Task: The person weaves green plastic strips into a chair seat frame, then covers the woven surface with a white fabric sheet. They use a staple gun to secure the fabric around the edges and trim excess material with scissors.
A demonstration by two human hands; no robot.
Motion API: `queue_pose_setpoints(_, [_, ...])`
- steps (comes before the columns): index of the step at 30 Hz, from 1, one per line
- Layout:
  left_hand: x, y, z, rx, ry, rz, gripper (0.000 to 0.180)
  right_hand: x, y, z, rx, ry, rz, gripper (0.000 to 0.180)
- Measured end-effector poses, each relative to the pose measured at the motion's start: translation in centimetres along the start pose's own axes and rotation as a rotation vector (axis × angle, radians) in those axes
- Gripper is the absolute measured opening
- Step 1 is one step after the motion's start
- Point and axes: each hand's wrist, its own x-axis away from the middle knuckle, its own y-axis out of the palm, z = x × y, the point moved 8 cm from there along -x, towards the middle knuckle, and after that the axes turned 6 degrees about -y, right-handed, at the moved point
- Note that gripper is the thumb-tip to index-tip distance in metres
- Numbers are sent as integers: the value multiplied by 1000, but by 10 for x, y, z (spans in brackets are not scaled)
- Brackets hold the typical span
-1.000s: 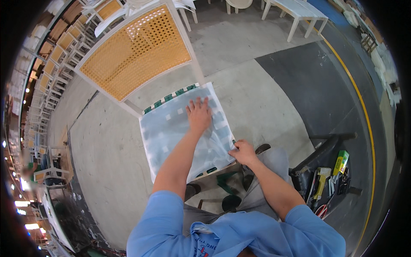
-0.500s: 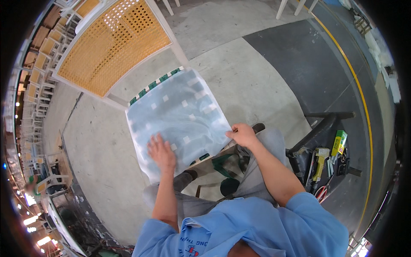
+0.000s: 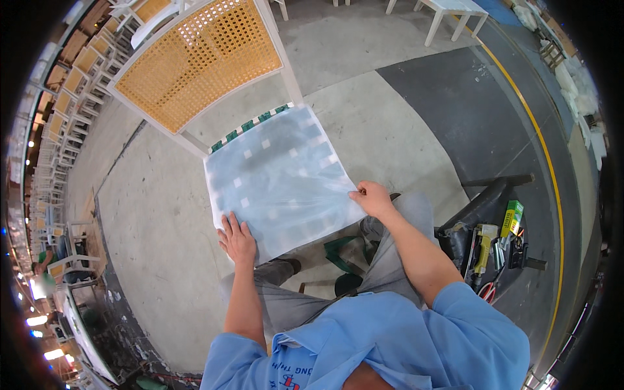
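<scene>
A white chair with a woven cane back (image 3: 201, 62) stands in front of me. Over its seat lies a thin, translucent white cloth (image 3: 279, 182). Green webbing (image 3: 250, 125) shows at the seat's rear edge, and its weave shows faintly through the cloth. My left hand (image 3: 236, 242) rests flat with fingers spread on the cloth's near left corner. At the near right corner, my right hand (image 3: 373, 198) pinches the cloth's edge between thumb and fingers.
Right of my leg, a black stool (image 3: 481, 214) holds a yellow-handled tool (image 3: 483, 250), a green and yellow box (image 3: 512, 218) and red-handled scissors (image 3: 486, 292). Many similar chairs (image 3: 65, 104) line the far left. A white stool (image 3: 455, 10) stands far right.
My left hand has slid from the cloth's middle toward its left edge. The cloth now covers the front rail, hiding the webbing there, and lies smoother.
</scene>
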Motion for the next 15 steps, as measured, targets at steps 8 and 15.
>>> queue_pose_setpoints(8, [36,-6,57,10,249,100,68,-10,9,4,30,5,-13,37])
queue_pose_setpoints(15, [160,50,247,177,908,-95,69,1,-22,9,-50,23,124,37])
